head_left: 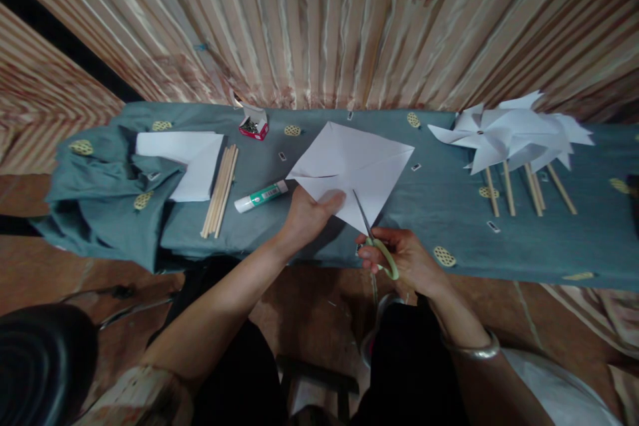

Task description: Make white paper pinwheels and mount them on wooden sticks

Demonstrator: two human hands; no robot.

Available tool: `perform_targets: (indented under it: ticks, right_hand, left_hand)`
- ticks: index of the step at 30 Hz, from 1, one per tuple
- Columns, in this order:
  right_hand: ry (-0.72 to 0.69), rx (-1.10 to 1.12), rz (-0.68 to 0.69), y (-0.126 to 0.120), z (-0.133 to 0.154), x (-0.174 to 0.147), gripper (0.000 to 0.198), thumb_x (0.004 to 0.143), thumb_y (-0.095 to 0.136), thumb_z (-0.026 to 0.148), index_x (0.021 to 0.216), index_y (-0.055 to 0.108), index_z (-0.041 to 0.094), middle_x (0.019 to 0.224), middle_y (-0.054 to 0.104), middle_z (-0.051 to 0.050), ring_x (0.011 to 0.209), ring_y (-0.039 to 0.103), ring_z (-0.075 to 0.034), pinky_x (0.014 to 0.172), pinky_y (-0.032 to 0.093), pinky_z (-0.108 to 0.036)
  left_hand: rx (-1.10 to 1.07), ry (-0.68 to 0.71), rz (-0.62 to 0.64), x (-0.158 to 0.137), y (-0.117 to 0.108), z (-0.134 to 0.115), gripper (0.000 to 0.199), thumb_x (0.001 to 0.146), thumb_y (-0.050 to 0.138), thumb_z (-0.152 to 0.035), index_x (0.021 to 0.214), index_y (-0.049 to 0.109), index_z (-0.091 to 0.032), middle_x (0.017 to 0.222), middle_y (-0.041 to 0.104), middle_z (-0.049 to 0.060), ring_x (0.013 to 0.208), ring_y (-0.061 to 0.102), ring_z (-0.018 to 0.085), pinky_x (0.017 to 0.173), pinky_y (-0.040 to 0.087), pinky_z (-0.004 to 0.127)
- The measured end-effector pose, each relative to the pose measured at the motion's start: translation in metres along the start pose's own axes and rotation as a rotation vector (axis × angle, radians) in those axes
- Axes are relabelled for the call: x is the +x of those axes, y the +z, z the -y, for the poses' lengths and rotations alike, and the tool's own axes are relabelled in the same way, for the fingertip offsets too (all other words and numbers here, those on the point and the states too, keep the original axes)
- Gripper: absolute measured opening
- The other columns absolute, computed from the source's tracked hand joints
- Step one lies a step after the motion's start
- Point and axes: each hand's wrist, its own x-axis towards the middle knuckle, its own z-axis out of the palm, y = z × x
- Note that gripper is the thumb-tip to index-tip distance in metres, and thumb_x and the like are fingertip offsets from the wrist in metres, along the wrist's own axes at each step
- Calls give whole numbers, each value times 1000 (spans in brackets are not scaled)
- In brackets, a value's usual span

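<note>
A square white paper sheet (357,150) is held over the cloth-covered table, one corner pointing at me. Slits run inward from its left and right corners. My left hand (310,213) pinches its lower left edge, thumb on top. In my right hand (399,256) is a pair of scissors (383,258) with pale green handles, fingers in the loops. One blade lies over the paper near its closest corner; the other blade is hidden beneath. A glue stick (261,197) with a green label lies just left of my left hand.
Wooden sticks (219,192) and folded white paper (200,163) lie at left on the green tablecloth (439,193). A small red-and-white box (253,125) of metal pins stands behind. Several paper pinwheels (519,133) on sticks lie right. A striped curtain (319,26) hangs behind the table.
</note>
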Motion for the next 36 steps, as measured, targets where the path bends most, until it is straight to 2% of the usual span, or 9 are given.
perform_targets:
  ticks: [6, 26, 36]
  right_hand:
    - [21, 7, -27, 0, 3, -1, 51, 45, 88, 53, 74, 69, 16, 54, 63, 1, 45, 54, -10, 43, 45, -21]
    - [-40, -66, 7, -7, -8, 2, 50, 59, 80, 60, 78, 71, 16, 58, 66, -2, 48, 57, -11, 45, 43, -22]
    - [-21, -25, -25, -4, -4, 1, 51, 51, 83, 59, 73, 69, 15, 54, 64, 0, 43, 54, -10, 42, 42, -21]
  left_hand:
    - [1, -15, 33, -3, 1, 3, 30, 71, 68, -31, 94, 63, -14, 92, 71, 10, 79, 64, 20, 72, 55, 34]
    - [-16, -14, 65, -7, 4, 1, 28, 70, 69, -30, 93, 63, -15, 94, 71, 9, 82, 65, 21, 75, 55, 34]
    - [-7, -16, 63, -6, 3, 1, 31, 71, 70, -28, 96, 61, -13, 96, 71, 10, 85, 65, 21, 78, 54, 34]
